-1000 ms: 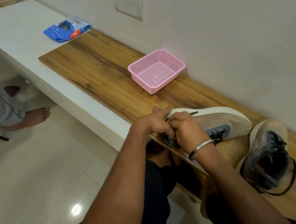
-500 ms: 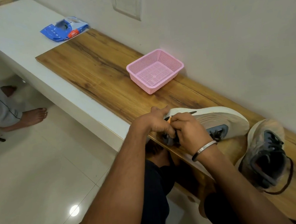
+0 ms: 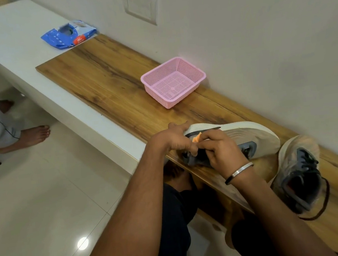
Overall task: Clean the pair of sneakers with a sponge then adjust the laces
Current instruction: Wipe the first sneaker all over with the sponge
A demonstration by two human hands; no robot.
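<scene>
One sneaker point(image 3: 247, 136) lies on its side at the front edge of the wooden board point(image 3: 107, 80), its off-white sole turned up. My left hand point(image 3: 175, 139) grips its toe end, fingers curled over the sole edge. My right hand point(image 3: 219, 149) holds a small orange sponge point(image 3: 196, 138) against the shoe near the toe; only a corner of the sponge shows. The second sneaker point(image 3: 298, 173), dusty grey with dark laces, stands upright to the right, one lace trailing in a loop.
A pink mesh basket point(image 3: 197, 74) sits on the board near the wall. A blue packet point(image 3: 68, 35) lies on the white counter point(image 3: 11, 39) at the far left. Another person's bare foot point(image 3: 34, 135) is on the tiled floor at left.
The orange sponge now shows between my hands at the shoe's toe. My right hand has shifted slightly along the shoe. The sneakers have stayed in place.
</scene>
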